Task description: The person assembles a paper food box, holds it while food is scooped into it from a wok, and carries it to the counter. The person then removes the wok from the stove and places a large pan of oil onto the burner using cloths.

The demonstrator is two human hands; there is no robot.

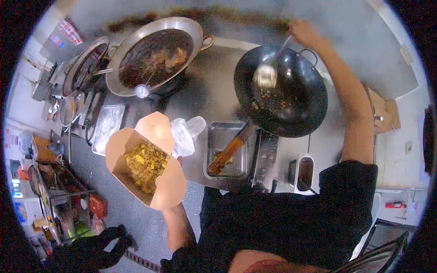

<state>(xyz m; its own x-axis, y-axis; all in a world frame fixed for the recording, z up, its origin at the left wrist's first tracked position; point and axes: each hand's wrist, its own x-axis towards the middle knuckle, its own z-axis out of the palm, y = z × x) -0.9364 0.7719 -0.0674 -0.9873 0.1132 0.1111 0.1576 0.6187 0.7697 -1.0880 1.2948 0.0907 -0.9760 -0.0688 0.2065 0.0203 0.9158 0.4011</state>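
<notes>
My left hand [173, 210] holds a brown cardboard takeout box [118, 143] from below, most of its fingers hidden behind it. The box's flaps stand apart, and yellow-brown fried rice [146, 167] fills it. At the upper right, the fingers of my right hand [302, 33] are closed round the handle of a metal ladle [265, 76]. The ladle's bowl is in the black wok [300, 109], above some leftover bits of food. The wok's wooden handle [227, 155] points toward my body, over a steel tray [212, 170].
Left of the wok stands a large pan of dark oil [132, 68] with food frying and a dial thermometer [142, 91]. A second oil pan [86, 68] is further left. Clear plastic containers [182, 139] sit behind the box. A sauce container [305, 173] stands at right.
</notes>
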